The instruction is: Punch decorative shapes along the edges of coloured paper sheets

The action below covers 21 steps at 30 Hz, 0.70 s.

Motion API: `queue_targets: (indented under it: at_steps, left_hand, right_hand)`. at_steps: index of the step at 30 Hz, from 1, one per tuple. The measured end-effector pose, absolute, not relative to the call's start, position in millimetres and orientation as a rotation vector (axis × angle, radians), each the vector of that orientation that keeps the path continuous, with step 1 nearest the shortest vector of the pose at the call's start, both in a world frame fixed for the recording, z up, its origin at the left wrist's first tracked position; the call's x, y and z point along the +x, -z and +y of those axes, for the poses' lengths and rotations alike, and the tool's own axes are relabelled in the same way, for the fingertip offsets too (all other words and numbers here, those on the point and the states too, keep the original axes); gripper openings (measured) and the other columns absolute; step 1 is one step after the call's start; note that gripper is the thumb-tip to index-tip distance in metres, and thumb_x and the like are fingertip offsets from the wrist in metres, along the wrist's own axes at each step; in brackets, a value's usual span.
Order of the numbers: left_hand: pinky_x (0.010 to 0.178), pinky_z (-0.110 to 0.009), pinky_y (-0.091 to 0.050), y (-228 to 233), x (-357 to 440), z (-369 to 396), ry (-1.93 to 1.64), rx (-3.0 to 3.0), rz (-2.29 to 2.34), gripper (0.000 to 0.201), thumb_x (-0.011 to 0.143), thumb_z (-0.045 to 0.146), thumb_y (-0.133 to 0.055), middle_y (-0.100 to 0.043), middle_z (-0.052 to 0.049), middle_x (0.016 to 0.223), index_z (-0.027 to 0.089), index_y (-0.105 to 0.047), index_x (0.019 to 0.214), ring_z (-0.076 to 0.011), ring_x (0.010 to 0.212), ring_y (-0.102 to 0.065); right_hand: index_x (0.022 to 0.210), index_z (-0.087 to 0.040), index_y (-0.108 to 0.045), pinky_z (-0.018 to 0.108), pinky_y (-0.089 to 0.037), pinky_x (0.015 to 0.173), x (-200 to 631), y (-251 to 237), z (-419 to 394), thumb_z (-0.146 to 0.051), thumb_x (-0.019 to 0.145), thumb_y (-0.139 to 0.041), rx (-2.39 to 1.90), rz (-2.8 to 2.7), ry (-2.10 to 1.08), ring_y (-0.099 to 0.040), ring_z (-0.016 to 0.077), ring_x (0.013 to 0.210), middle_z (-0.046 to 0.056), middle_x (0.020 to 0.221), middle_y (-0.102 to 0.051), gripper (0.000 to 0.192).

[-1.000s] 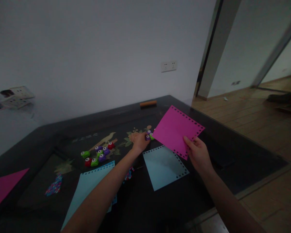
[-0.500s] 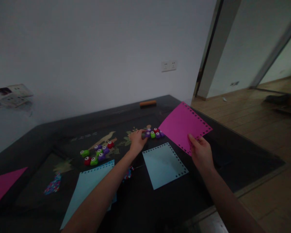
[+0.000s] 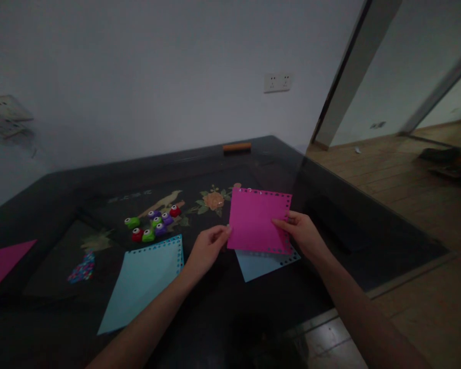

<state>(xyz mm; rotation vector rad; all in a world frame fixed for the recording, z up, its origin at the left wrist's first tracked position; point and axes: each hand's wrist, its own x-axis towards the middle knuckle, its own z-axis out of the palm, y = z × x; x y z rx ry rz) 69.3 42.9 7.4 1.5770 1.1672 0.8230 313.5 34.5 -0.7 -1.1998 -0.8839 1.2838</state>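
A pink sheet of paper with punched holes along its edges is held up over the table. My right hand pinches it at the right edge, thumb in front. At its left edge, the fingers of my left hand close on the paper; a tiny pale spot shows at the fingertips, too small to name. Under and behind the pink sheet lies a light blue punched sheet, partly covered. A stack of light blue punched sheets rests beside my left forearm.
Several green, red and purple toy eyeball figures stand beyond the blue stack. Small coloured pieces lie in a pile at left, near another pink sheet. A brown roll lies by the wall on the dark table.
My left hand has come back from the eyeball figures at right to the pink sheet's edge. The sheet has moved left and turned upright, now hiding the place where those figures stood.
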Motion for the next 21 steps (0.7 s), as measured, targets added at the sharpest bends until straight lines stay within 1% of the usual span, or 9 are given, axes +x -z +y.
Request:
queue_targets:
  at_steps: [2, 4, 7, 9, 11, 13, 15, 18, 21]
  left_hand:
    - [0.058, -0.026, -0.043, -4.5, 65.2, 39.0, -0.807, 1.519, 1.184, 0.028, 0.077, 0.045, -0.059, -0.066, -0.001, 0.067, 0.017, -0.066, 0.078, -0.0168, 0.063, -0.060]
    - [0.056, -0.026, -0.042, -2.0, 63.0, 39.2, -0.792, 1.471, 1.210, 0.023, 0.074, 0.040, -0.062, -0.066, -0.001, 0.065, 0.018, -0.065, 0.078, -0.0165, 0.061, -0.059]
    - [0.054, -0.025, -0.042, -1.9, 63.6, 39.5, -0.760, 1.441, 1.207, 0.019, 0.072, 0.037, -0.063, -0.065, 0.000, 0.061, 0.018, -0.063, 0.076, -0.0150, 0.055, -0.058]
    - [0.053, -0.025, -0.042, -4.1, 65.6, 37.3, -0.702, 1.453, 1.146, 0.016, 0.072, 0.035, -0.063, -0.065, 0.001, 0.058, 0.019, -0.062, 0.074, -0.0148, 0.053, -0.058]
    - [0.054, -0.026, -0.043, -6.5, 66.8, 34.5, -0.640, 1.514, 1.074, 0.017, 0.076, 0.036, -0.059, -0.065, 0.001, 0.059, 0.020, -0.062, 0.073, -0.0155, 0.054, -0.059]
    - [0.057, -0.027, -0.045, -7.2, 66.0, 33.1, -0.631, 1.623, 1.076, 0.022, 0.082, 0.036, -0.052, -0.067, -0.001, 0.063, 0.020, -0.063, 0.073, -0.0164, 0.058, -0.061]
    - [0.061, -0.028, -0.045, -5.6, 63.2, 33.7, -0.660, 1.790, 1.189, 0.024, 0.086, 0.034, -0.047, -0.066, -0.002, 0.067, 0.021, -0.062, 0.074, -0.0176, 0.064, -0.062]
    - [0.069, -0.031, -0.045, 0.1, 59.2, 35.8, -0.661, 2.079, 1.358, 0.017, 0.087, 0.026, -0.046, -0.064, -0.003, 0.077, 0.021, -0.060, 0.080, -0.0199, 0.075, -0.061]
    - [0.081, -0.035, -0.045, 5.0, 59.9, 34.3, -0.625, 2.228, 1.395, 0.011, 0.086, 0.021, -0.047, -0.062, -0.006, 0.093, 0.021, -0.057, 0.090, -0.0228, 0.090, -0.059]
  right_hand:
    - [0.078, -0.019, -0.074, 0.031, -0.054, 0.053, 310.7, 0.7, 33.8, -0.032, 0.052, -0.085, -1.225, -0.911, -1.331, -0.066, 0.0189, 0.055, 0.004, 0.070, -0.074, 0.031]
    - [0.078, -0.019, -0.074, 0.030, -0.053, 0.053, 310.1, 1.2, 34.2, -0.034, 0.056, -0.083, -1.234, -0.938, -1.341, -0.066, 0.0184, 0.057, 0.004, 0.071, -0.073, 0.028]
    - [0.070, -0.019, -0.072, 0.024, -0.048, 0.050, 314.0, 2.9, 36.7, -0.037, 0.057, -0.081, -1.248, -0.959, -1.265, -0.062, 0.0138, 0.053, 0.001, 0.065, -0.071, 0.024]
    - [0.068, -0.019, -0.072, 0.021, -0.046, 0.049, 319.0, 4.4, 39.0, -0.036, 0.055, -0.082, -1.257, -0.954, -1.175, -0.059, 0.0114, 0.052, 0.000, 0.062, -0.069, 0.023]
    - [0.069, -0.019, -0.072, 0.021, -0.046, 0.050, 324.5, 5.6, 40.8, -0.033, 0.053, -0.083, -1.267, -0.939, -1.110, -0.059, 0.0114, 0.053, 0.000, 0.063, -0.069, 0.024]
    - [0.071, -0.018, -0.072, 0.022, -0.046, 0.049, 329.6, 6.4, 41.8, -0.031, 0.052, -0.084, -1.293, -0.922, -1.086, -0.060, 0.0121, 0.052, 0.000, 0.062, -0.069, 0.025]
    - [0.072, -0.018, -0.072, 0.022, -0.045, 0.047, 333.5, 6.8, 42.1, -0.029, 0.051, -0.084, -1.338, -0.904, -1.075, -0.059, 0.0119, 0.049, -0.001, 0.060, -0.068, 0.027]
    - [0.073, -0.018, -0.072, 0.022, -0.043, 0.043, 336.7, 7.5, 42.3, -0.026, 0.050, -0.084, -1.420, -0.926, -1.061, -0.057, 0.0115, 0.045, -0.002, 0.056, -0.067, 0.027]
    - [0.075, -0.019, -0.073, 0.021, -0.041, 0.040, 338.0, 9.4, 42.7, -0.024, 0.051, -0.083, -1.487, -1.007, -1.072, -0.056, 0.0116, 0.043, -0.001, 0.056, -0.067, 0.027]
